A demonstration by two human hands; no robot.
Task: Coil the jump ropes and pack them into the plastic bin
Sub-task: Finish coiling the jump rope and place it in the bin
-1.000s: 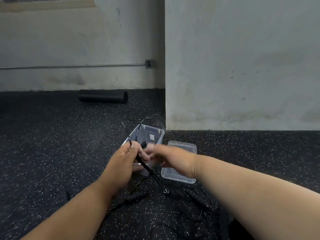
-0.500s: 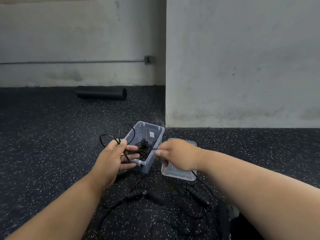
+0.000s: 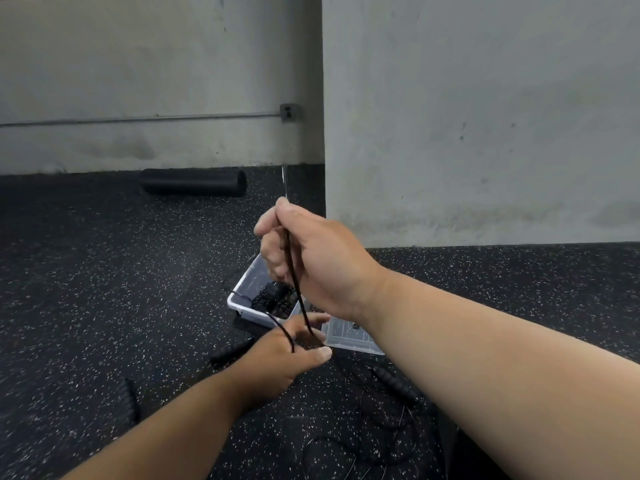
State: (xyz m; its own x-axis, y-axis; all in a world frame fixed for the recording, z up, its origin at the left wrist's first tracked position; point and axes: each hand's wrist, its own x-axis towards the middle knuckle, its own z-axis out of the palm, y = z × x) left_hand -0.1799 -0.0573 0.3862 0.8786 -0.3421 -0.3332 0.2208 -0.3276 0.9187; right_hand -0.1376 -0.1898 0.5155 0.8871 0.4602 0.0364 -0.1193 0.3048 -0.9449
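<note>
A dark speckled rubber floor [image 3: 86, 289] meets pale concrete walls [image 3: 485, 98]. A black foam roller [image 3: 194, 181] lies by the far wall. A clear plastic bin [image 3: 242, 299] sits on the floor holding a coiled black rope [image 3: 273, 299]; its clear lid [image 3: 349, 337] lies just beside. The right hand [image 3: 311, 258], raised, has fingers curled, pinching a thin black jump rope [image 3: 296, 285]. The left hand [image 3: 294, 351] below grips the same rope. Black ribbed handles [image 3: 394, 381] lie nearby.

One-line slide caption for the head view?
Right hand lifts black rope from left hand above the plastic bin.
</note>
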